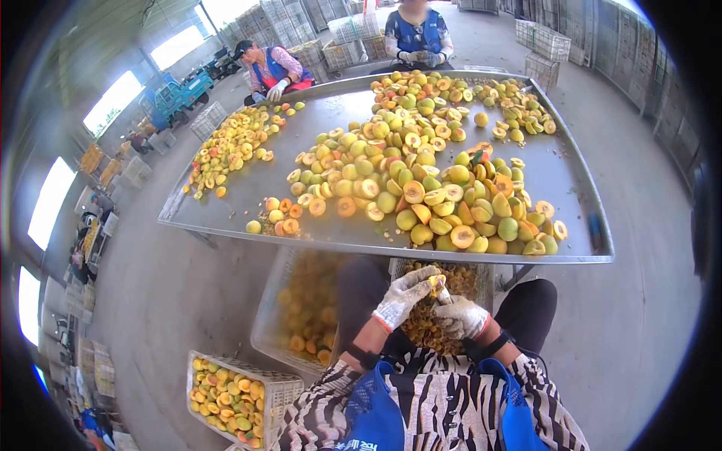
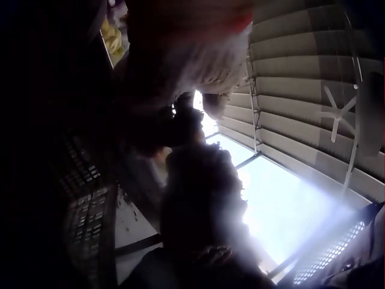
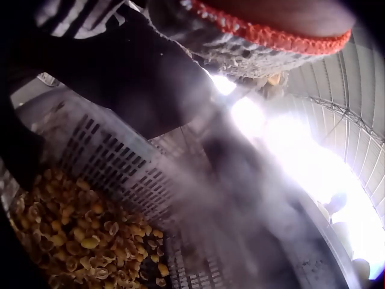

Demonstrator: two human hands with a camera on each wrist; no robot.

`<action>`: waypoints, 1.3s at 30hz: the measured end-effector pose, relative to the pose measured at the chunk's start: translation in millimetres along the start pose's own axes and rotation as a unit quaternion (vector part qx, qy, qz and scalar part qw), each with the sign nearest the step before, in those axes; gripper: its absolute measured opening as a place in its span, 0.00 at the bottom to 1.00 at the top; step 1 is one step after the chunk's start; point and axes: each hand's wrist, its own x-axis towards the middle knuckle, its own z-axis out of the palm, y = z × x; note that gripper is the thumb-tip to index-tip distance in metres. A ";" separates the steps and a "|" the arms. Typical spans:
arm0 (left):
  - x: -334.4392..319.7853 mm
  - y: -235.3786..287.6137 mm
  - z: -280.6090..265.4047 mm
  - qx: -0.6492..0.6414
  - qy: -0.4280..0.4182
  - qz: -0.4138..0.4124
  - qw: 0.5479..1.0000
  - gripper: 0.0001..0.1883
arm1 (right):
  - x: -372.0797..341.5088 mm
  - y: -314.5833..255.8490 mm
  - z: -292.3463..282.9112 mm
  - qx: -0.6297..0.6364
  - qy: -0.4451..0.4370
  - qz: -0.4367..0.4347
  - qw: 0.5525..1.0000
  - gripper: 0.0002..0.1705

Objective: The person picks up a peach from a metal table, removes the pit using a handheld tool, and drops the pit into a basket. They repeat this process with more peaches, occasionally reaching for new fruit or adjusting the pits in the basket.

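Observation:
In the head view, my gloved left hand (image 1: 403, 297) pinches a yellow peach half (image 1: 436, 283) with its fingertips. My gloved right hand (image 1: 460, 318) is close against it, fingers curled round a short pale tool (image 1: 443, 295) that points up at the fruit; its exact kind cannot be told. Both hands are above a crate (image 1: 487, 284) between the knees, filled with brownish pits and scraps (image 3: 90, 241). The left wrist view is mostly dark, with the gloved left hand (image 2: 198, 66) at its top. In the right wrist view, the right glove (image 3: 252, 51) shows its orange cuff.
A metal table (image 1: 256, 177) ahead bears piles of cut peaches (image 1: 421, 180). Crates of peach halves stand at my left, one blurred (image 1: 274, 331) and one lower (image 1: 286, 398). Two people, one at the far left (image 1: 274, 68) and one opposite (image 1: 417, 37), are at the table's far side.

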 end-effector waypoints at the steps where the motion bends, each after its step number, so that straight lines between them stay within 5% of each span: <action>1: 2.2 2.2 7.6 -0.074 -0.031 -0.044 0.996 0.21 | 0.2 5.1 -4.0 0.030 -0.020 -0.009 0.999 0.13; 5: 11.3 -10.0 9.2 -0.162 -0.078 -0.058 0.982 0.21 | 15.2 34.4 -39.4 0.062 -0.081 -0.031 0.994 0.14; 10: 22.8 -29.1 18.1 -0.004 -0.011 0.000 1.000 0.16 | 17.8 31.9 -42.0 0.091 -0.090 -0.006 0.992 0.14; 16: 29.2 -58.3 18.5 -0.026 0.063 0.008 0.998 0.10 | 30.5 48.0 -46.4 0.190 -0.138 -0.008 0.972 0.11; 20: 32.6 -73.5 17.2 -0.038 0.073 0.045 0.996 0.10 | 33.0 52.5 -27.8 0.008 -0.149 -0.149 0.978 0.11; 21: 38.6 -82.0 14.0 -0.034 0.068 0.058 0.995 0.11 | 27.2 39.8 -25.8 0.251 -0.248 0.070 0.933 0.16; 22: 41.9 -83.0 15.1 -0.009 0.066 0.042 0.997 0.13 | 23.9 39.8 -22.3 0.382 -0.296 0.098 0.870 0.18; 26: 51.5 -88.0 17.7 -0.026 0.005 0.018 0.999 0.21 | 23.5 34.4 -18.1 0.288 -0.176 0.078 0.938 0.14; 27: 41.4 -66.3 30.3 -0.094 -0.042 -0.043 0.994 0.24 | 12.9 28.3 -7.6 0.305 -0.127 0.069 0.941 0.14; 32: 36.8 -62.6 37.2 -0.177 -0.011 -0.101 0.979 0.24 | -0.8 17.7 -7.0 0.293 -0.137 0.091 0.942 0.15; 39: 48.1 -88.3 7.4 -0.045 -0.057 -0.030 0.997 0.22 | 18.7 35.2 -2.3 0.305 -0.118 0.059 0.943 0.15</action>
